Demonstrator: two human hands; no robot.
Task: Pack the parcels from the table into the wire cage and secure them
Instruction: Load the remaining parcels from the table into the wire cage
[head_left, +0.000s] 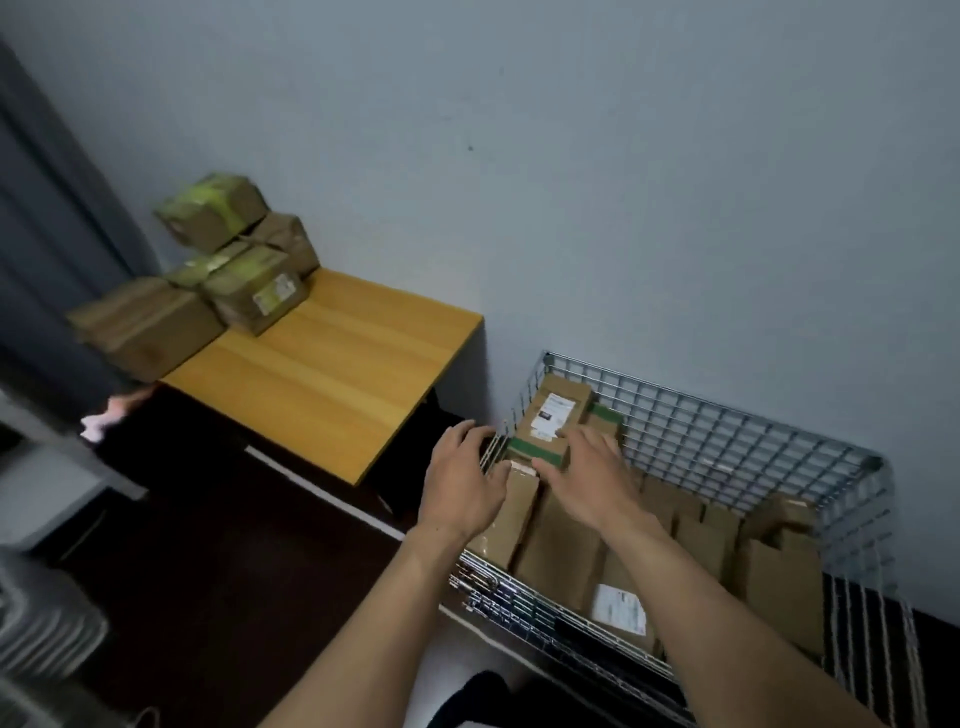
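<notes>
Both hands reach out over the left end of the wire cage (727, 415). The left hand (465, 486) has its fingers spread wide and holds nothing. It hangs right at the cage's left wall, and its thumb is just beside a tall brown parcel (511, 519) standing inside. I cannot tell if it touches it. The right hand (587, 480) is spread wide too. Its fingertips lie on the near edge of a flat parcel with green tape (550, 415) and a white label. That parcel sits on top of others in the far left corner of the cage.

More brown parcels stand side by side in the cage, packed close. One near the front, the labelled parcel (621, 608), shows a white sticker.

To the left of the cage is a yellow wooden table (332, 374) against the grey-blue wall (623, 156). A pile of parcels (249, 296) still waits at its far left end. The top one (213, 208) has green tape round it, and a big plain box (148, 325) sits at the near side of the pile. A dark curtain (47, 208) hangs behind them.
</notes>
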